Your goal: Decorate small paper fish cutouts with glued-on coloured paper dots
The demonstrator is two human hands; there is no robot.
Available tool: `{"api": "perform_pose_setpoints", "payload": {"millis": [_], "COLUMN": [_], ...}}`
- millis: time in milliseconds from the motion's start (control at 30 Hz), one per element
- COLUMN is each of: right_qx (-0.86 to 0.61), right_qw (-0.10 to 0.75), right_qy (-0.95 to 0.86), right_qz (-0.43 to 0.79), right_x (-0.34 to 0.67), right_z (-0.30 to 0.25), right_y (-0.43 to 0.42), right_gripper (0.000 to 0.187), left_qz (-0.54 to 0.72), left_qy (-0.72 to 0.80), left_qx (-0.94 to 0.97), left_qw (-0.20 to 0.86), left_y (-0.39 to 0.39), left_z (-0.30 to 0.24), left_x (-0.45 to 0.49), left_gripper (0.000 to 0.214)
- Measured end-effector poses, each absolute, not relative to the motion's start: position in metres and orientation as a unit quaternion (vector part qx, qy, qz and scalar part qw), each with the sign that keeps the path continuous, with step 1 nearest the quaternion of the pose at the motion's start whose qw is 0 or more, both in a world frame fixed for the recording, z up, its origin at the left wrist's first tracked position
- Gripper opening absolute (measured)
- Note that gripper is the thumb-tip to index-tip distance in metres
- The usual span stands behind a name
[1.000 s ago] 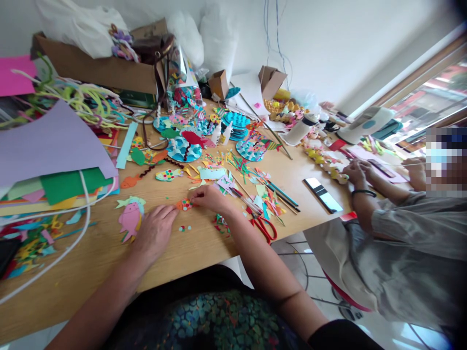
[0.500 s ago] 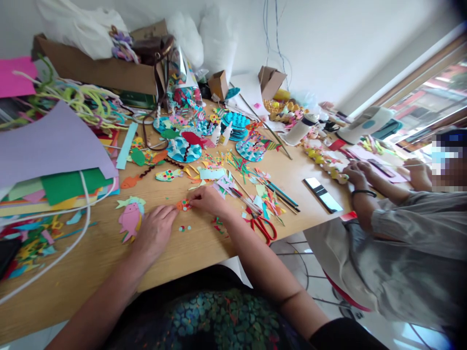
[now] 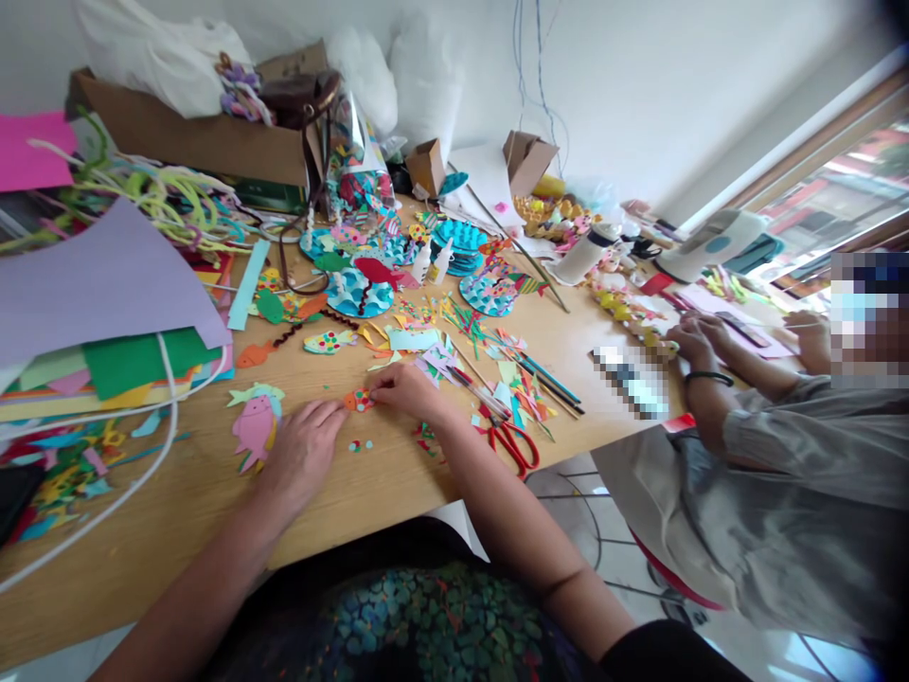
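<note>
The right hand (image 3: 406, 390) bunches its fingertips at one end of a spotted orange paper fish (image 3: 361, 402), though whether they grip it I cannot tell; the left hand (image 3: 307, 443) lies loosely flat, fingertips at the other end. The fish rests on a wooden table (image 3: 387, 478), small paper dots (image 3: 357, 445) near it, a pink paper fish (image 3: 254, 431) beside the left hand, red-handled scissors (image 3: 522, 447) beyond the right forearm

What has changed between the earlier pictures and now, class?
Nothing has visibly changed. The left hand still rests at one end of the spotted orange fish, the right hand at the other; the pink fish and red scissors lie where they were.
</note>
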State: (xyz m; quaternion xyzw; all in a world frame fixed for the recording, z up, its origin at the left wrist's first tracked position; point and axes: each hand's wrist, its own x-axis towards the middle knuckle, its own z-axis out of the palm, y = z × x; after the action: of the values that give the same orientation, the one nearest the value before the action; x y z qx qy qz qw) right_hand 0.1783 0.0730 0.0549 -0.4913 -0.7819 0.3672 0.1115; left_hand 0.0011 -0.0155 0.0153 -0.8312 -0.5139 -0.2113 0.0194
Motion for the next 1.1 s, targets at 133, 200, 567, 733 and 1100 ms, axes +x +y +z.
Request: {"api": "perform_pose_setpoints", "payload": {"millis": [133,200,567,733,1100], "right_qx": [-0.492,-0.489,-0.472,-0.468,-0.447], "right_qw": [0.153,0.161,0.150,0.157,0.145], "right_qy": [-0.733,-0.723,-0.764,-0.767,-0.798], "right_qz": [0.444,0.460,0.414,0.410,0.377], "right_x": [0.184,0.186,0.186,0.188,0.188], "right_z": [0.056,0.058,0.057,0.058,0.052], "right_y": [0.074,0.074,0.072,0.071,0.073], "right_gripper": [0.013,0.011,0.010,0.010,0.014], "left_qz": [-0.208,-0.206,-0.216,-0.183,-0.143], "left_qy": [-0.511,-0.516,-0.487,-0.495,-0.512], "left_qx": [-0.834,-0.831,-0.845,-0.848,-0.846], "left_qw": [0.023,0.018,0.038,0.041,0.032], "left_y": [-0.015,-0.015,-0.016,-0.007,0.000], "left_z": [0.014,0.013,0.036,0.039,0.037], "left_x": [0.001,0.001,0.014,0.022,0.026], "left_gripper": [0.036,0.037,0.038,0.037,0.036]}}
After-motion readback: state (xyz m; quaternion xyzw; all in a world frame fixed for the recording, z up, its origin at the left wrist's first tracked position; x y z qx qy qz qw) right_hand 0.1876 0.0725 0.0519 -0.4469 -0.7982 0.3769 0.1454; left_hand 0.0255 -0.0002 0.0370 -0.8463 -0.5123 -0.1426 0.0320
